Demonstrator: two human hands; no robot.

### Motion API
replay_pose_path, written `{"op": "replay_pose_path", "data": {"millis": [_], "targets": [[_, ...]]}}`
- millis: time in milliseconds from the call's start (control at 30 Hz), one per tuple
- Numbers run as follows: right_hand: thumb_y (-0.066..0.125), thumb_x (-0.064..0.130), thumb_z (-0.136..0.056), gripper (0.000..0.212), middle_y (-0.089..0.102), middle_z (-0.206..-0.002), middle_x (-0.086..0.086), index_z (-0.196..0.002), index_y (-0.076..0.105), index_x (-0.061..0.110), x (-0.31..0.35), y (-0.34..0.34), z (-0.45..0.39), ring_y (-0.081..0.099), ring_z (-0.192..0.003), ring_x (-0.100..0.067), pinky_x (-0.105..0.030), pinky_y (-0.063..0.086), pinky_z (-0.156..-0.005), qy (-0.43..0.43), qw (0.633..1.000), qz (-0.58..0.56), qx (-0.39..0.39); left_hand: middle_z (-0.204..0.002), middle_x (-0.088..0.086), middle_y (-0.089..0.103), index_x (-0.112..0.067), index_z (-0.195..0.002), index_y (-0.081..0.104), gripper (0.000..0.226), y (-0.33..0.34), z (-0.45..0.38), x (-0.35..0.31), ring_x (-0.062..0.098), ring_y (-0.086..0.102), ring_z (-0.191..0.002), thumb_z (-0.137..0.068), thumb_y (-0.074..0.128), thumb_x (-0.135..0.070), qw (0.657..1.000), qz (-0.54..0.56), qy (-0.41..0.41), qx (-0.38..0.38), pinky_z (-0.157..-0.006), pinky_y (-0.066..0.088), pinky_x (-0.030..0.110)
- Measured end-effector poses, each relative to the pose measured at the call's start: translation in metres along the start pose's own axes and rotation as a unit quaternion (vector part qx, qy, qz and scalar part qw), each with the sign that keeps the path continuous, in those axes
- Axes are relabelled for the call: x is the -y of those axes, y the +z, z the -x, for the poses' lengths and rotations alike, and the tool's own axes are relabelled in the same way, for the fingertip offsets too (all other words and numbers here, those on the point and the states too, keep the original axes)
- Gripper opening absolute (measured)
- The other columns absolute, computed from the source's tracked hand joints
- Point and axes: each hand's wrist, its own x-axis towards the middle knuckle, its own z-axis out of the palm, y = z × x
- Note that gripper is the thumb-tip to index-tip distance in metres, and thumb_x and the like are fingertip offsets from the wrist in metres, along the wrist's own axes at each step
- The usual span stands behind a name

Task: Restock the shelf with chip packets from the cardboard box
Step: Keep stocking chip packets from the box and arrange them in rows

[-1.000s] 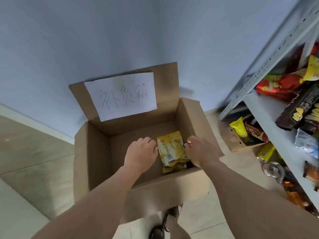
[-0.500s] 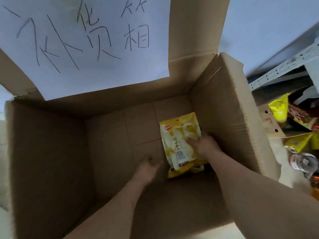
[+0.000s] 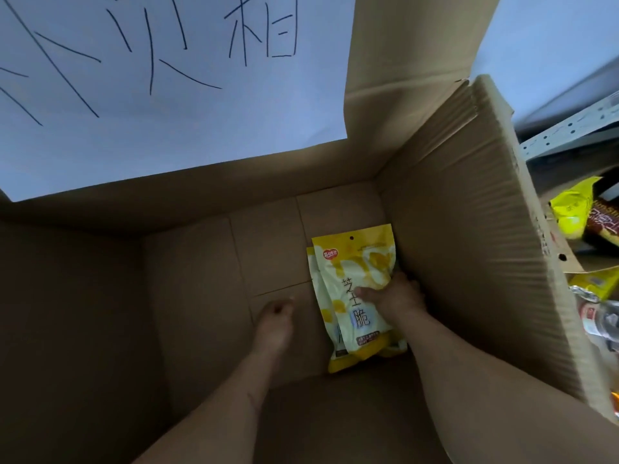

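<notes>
I look down into a deep cardboard box [image 3: 445, 229]. Yellow chip packets [image 3: 351, 262] lie stacked on its floor against the right wall; at least two overlap. My right hand [image 3: 392, 294] grips the right edge of the top packet, thumb across its front. My left hand [image 3: 273, 321] rests on the bare box floor just left of the packets, fingers curled under, holding nothing. The metal shelf [image 3: 569, 132] shows only as a grey perforated rail at the far right.
A white paper sign [image 3: 167, 82] with handwritten characters covers the raised back flap. Outside the box on the right lie yellow and brown snack packets [image 3: 576, 212] and a clear plastic bottle [image 3: 599, 319].
My head dropped from above the box to deep inside it. Both hands went from the rim down to the floor, and my right hand closed on the top packet's right edge.
</notes>
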Motion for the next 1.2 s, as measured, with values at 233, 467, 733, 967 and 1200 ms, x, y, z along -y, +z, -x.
{"op": "replay_pose_path", "data": {"millis": [233, 467, 733, 967, 1200], "targets": [[0.083, 0.037, -0.079, 0.075, 0.057, -0.133, -0.012, -0.135, 0.042, 0.009, -0.009, -0.009, -0.004, 0.058, -0.121, -0.033, -0.046, 0.051, -0.097, -0.015, 0.998, -0.054, 0.020, -0.109, 0.008, 0.071, -0.014, -0.107, 0.065, 0.036, 0.026, -0.005, 0.002, 0.030, 0.067, -0.106, -0.102, 0.049, -0.047, 0.996, 0.054, -0.040, 0.057, -0.101, 0.052, 0.045], [0.084, 0.032, -0.079, 0.073, 0.059, -0.134, -0.009, -0.138, 0.047, 0.011, -0.033, -0.013, 0.000, 0.058, -0.123, -0.032, -0.041, 0.050, -0.098, -0.017, 0.994, -0.096, 0.041, -0.106, 0.003, 0.074, -0.019, -0.110, 0.070, 0.032, 0.047, -0.004, -0.002, 0.023, 0.069, -0.101, -0.098, 0.059, -0.047, 0.989, 0.102, -0.040, 0.096, -0.090, 0.057, 0.038], [0.089, 0.025, -0.074, 0.063, 0.066, -0.114, -0.007, -0.125, 0.054, 0.013, -0.048, -0.020, 0.001, 0.066, -0.104, -0.029, -0.039, 0.054, -0.085, -0.002, 0.979, -0.193, 0.069, -0.099, 0.000, 0.074, -0.018, -0.115, 0.066, 0.019, 0.059, 0.001, 0.003, 0.022, 0.070, -0.091, -0.097, 0.066, -0.024, 0.976, 0.165, -0.058, 0.129, -0.079, 0.058, 0.038], [0.085, 0.014, -0.077, 0.057, 0.068, -0.121, -0.006, -0.129, 0.061, 0.012, -0.054, -0.019, 0.010, 0.063, -0.112, -0.026, -0.041, 0.050, -0.098, -0.056, 0.966, -0.245, 0.062, -0.106, 0.012, 0.077, -0.022, -0.122, 0.063, 0.026, 0.043, 0.003, 0.016, 0.037, 0.073, -0.099, -0.097, 0.064, -0.031, 0.954, 0.264, -0.097, 0.102, -0.093, 0.054, 0.063], [0.081, 0.028, -0.083, 0.045, 0.067, -0.115, 0.007, -0.122, 0.060, 0.025, -0.050, -0.026, 0.029, 0.063, -0.102, -0.013, -0.028, 0.052, -0.085, -0.103, 0.957, -0.253, 0.094, -0.097, 0.011, 0.079, -0.015, -0.109, 0.071, 0.021, 0.034, 0.006, 0.019, 0.034, 0.074, -0.097, -0.090, 0.075, -0.021, 0.968, 0.191, -0.067, 0.149, -0.096, 0.053, 0.061]]}}
